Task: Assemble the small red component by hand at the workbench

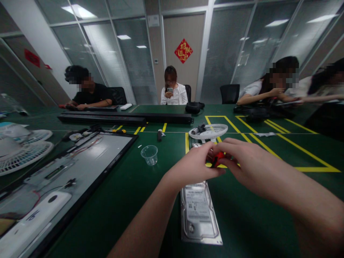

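Holds a red-and-black piece (219, 156) in fingers of left hand (195, 163) and right hand (245, 157). Has hard drive (199, 215) bodyward, pointing lengthwise away, nearer left hand

The hard drive (200, 215) is silver, table (115, 197) green.

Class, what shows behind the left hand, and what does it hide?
Beyond the left hand, the white slotted dish shows, with small dark and grey parts on top. The hand hides whatever lies just past the visible part of the hard drive.
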The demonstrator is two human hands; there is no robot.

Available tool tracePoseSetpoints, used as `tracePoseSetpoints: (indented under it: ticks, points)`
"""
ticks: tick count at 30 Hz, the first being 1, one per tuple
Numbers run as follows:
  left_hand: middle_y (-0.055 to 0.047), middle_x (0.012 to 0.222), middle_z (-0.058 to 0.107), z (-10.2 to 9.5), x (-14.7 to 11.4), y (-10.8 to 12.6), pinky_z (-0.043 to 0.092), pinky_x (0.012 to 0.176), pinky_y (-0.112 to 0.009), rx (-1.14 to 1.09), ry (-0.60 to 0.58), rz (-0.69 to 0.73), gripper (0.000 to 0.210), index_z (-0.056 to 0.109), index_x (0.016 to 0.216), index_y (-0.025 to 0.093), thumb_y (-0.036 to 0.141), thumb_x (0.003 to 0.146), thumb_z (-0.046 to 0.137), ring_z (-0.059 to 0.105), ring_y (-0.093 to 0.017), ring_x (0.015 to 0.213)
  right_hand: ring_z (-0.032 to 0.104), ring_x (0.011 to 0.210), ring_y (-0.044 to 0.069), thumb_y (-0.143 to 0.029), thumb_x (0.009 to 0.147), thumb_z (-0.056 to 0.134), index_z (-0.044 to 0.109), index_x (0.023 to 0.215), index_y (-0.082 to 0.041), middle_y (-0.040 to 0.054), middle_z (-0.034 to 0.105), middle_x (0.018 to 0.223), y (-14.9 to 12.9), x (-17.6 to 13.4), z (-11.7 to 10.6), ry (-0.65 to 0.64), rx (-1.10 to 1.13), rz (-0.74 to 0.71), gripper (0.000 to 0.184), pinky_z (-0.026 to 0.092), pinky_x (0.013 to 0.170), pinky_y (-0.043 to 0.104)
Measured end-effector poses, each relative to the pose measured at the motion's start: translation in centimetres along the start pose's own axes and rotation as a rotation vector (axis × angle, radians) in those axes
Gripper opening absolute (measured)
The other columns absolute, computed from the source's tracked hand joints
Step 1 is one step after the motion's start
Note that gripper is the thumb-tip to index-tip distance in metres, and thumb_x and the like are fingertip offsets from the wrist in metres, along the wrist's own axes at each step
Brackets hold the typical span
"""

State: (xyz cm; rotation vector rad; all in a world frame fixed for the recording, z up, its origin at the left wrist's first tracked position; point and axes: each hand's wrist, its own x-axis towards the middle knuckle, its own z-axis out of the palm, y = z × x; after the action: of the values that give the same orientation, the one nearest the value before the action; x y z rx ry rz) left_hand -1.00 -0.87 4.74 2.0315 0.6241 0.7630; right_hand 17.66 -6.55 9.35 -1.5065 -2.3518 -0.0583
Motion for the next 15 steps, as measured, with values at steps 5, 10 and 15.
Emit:
tracePoseSetpoints:
  ticks: [5,10,15]
  points:
    - [-0.010,0.111,0.079,0.01,0.15,-0.19,0.056,0.084,-0.035,0.046,-0.016,0.020,0.025,0.072,0.109,0.015,0.021,0.086,0.078,0.072,-0.024,0.097,0.068,0.070,0.025,-0.030,0.097,0.071,0.076,0.095,-0.023,0.0063,0.075,0.083,0.32,-0.18,0.23,0.006,-0.051,0.096,0.008,0.042,0.060,0.035]
    - [-0.010,0.111,0.078,-0.04,0.09,0.33,0.057,0.090,-0.034,-0.001,-0.003,0.009,0.025,0.070,0.112,0.015,0.013,0.087,0.072,0.073,-0.023,0.101,0.074,0.088,0.024,-0.009,0.094,0.063,0.078,0.108,-0.023,0.0081,0.078,0.106,0.30,-0.24,0.17,0.045,0.009,-0.007,0.025,0.051,0.076,0.036]
    - [-0.010,0.116,0.078,0.01,0.08,0.13,0.057,0.090,-0.034,-0.016,-0.013,0.009,0.034,0.070,0.116,0.015,0.016,0.084,0.080,0.074,-0.024,0.104,0.071,0.078,0.025,-0.016,0.095,0.066,0.077,0.098,-0.022,0.0081,0.077,0.092,0.34,-0.14,0.12,0.020,-0.046,0.032,0.013,0.047,0.065,0.034]
